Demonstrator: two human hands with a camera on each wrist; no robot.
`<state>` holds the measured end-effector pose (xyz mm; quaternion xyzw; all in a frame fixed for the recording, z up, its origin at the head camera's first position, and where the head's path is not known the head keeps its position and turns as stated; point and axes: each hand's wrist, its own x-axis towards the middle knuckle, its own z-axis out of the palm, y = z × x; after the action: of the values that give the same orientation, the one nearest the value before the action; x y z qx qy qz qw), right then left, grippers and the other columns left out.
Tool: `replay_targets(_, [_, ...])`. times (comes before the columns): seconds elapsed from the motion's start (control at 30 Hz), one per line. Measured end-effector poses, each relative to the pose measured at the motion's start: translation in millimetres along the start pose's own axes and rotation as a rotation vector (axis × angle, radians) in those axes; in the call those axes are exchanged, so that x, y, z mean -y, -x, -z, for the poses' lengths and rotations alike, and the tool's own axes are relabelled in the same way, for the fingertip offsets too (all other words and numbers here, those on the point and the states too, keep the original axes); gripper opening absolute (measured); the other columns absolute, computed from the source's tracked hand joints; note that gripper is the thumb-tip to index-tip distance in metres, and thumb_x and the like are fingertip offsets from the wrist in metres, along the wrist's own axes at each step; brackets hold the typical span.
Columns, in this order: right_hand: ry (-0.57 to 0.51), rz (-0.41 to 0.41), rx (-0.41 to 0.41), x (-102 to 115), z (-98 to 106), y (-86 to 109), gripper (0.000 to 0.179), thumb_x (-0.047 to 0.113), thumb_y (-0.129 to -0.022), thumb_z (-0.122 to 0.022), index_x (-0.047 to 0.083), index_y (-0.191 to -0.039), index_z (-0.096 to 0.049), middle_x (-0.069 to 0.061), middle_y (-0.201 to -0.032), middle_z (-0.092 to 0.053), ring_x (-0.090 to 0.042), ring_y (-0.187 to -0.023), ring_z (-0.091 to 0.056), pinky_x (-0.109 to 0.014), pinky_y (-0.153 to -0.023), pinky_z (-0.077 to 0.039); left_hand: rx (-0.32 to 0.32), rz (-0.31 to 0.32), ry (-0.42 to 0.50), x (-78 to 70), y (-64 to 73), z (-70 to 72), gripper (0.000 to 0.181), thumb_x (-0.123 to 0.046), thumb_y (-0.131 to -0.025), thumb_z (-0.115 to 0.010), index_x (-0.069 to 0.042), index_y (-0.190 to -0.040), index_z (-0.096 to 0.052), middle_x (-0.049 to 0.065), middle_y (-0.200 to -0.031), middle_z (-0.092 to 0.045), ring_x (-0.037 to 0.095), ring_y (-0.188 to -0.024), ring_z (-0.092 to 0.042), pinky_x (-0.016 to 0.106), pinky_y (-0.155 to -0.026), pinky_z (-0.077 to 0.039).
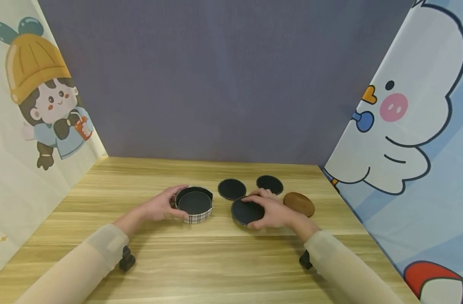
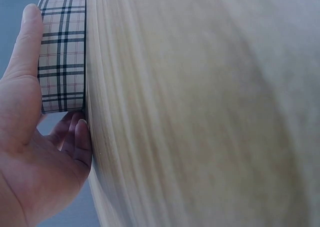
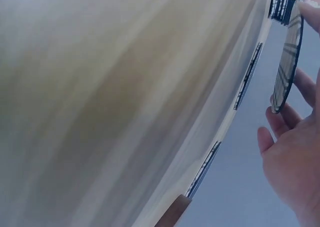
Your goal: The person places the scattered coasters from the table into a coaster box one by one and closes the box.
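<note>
My left hand [image 1: 161, 205] grips the side of a round coaster holder [image 1: 200, 218] that stands on the table, thumb at the near side and fingers behind. Its outer wall is plaid, as the left wrist view shows, and its inside is black; a dark disc shows inside, but I cannot tell whether it is a coaster or the floor. To the right, my right hand [image 1: 273, 212] pinches a round coaster [image 1: 244, 211] by its edge, black face up. In the right wrist view this coaster [image 3: 289, 62] is tilted, off the table, with a plaid underside.
Two more black round coasters, one [image 1: 231, 188] behind the held one and another [image 1: 269, 184] farther right, lie flat. A brown oval object [image 1: 299, 204] is beside my right hand. A grey panel [image 1: 216, 84] closes the back; printed cloth walls stand at both sides.
</note>
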<state>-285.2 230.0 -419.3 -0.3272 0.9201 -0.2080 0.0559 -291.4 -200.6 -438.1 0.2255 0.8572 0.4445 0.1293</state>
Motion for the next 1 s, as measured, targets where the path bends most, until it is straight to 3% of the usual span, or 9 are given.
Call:
replay_targets(0.3, [-0.019,0.015,-0.044,11.9,-4.3,-11.4,0.080,0.054,-0.085,-0.089,0.037,-0.158,-0.059,-0.007,-0.161,-0.048,-0.033,-0.144,-0.039,-0.065,-0.114,-0.033,0.013,-0.004,-0.001,1.8,1.3,-0.6,0.117,-0.031,-0.088,-0.096,0.002,-0.172,-0.022,0.035,-0.154,-0.048,0.045,-0.134,-0.061,0.044,-0.105,-0.056])
replay_targets(0.7, [-0.046,0.016,-0.042,29.9,2.1,-29.4,0.079,0.054,-0.087,-0.086,0.038,-0.159,-0.057,-0.007,-0.166,-0.044,-0.037,-0.154,-0.033,-0.068,-0.120,-0.028,0.003,-0.009,0.012,5.2,-0.3,-1.8,0.116,-0.028,-0.088,-0.096,0.002,-0.172,-0.022,0.035,-0.155,-0.048,0.046,-0.134,-0.062,0.047,-0.106,-0.056])
replay_targets(1.0, [-0.049,0.036,-0.045,36.6,-1.1,-44.8,0.079,0.054,-0.086,-0.084,0.038,-0.159,-0.058,-0.008,-0.167,-0.044,-0.037,-0.159,-0.031,-0.070,-0.130,-0.016,-0.003,-0.001,0.012,3.4,-0.8,-1.3,0.116,-0.029,-0.087,-0.097,0.000,-0.172,-0.023,0.035,-0.156,-0.047,0.046,-0.135,-0.062,0.050,-0.107,-0.057])
